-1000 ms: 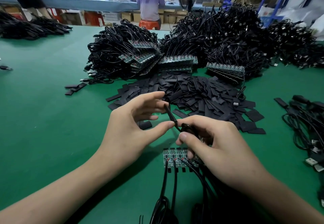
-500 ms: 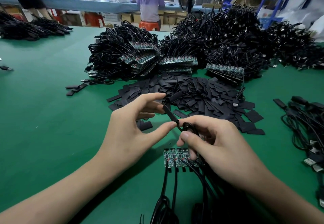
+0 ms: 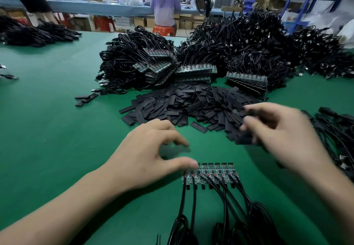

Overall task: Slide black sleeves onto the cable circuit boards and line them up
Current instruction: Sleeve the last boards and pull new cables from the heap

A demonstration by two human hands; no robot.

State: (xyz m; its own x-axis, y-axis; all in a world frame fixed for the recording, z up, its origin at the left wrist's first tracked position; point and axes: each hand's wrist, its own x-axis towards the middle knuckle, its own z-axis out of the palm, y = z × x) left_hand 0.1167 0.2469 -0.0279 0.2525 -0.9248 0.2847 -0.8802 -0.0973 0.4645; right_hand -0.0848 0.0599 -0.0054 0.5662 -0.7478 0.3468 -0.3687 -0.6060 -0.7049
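Note:
A row of several small green circuit boards [image 3: 210, 173] lies side by side on the green mat, their black cables [image 3: 226, 206] trailing toward me. My left hand [image 3: 149, 152] hovers at the row's left end, fingers loosely curled, holding nothing, thumb tip touching the leftmost board. My right hand [image 3: 277, 135] is motion-blurred over the right edge of the pile of flat black sleeves [image 3: 191, 106]. A dark blurred shape sits under its fingers; whether it is held is unclear. One loose sleeve [image 3: 199, 126] lies between pile and row.
Big heaps of black cables with stacked boards [image 3: 134, 62] [image 3: 249, 49] rise behind the sleeve pile. More cables [image 3: 337, 129] lie at the right edge. A few stray sleeves [image 3: 86, 98] sit left. People work at a far table [image 3: 95, 7].
Both hands held a sleeve and a cable end together above the row. They have separated: the left dropped to the row's left end, the right swung right to the sleeve pile.

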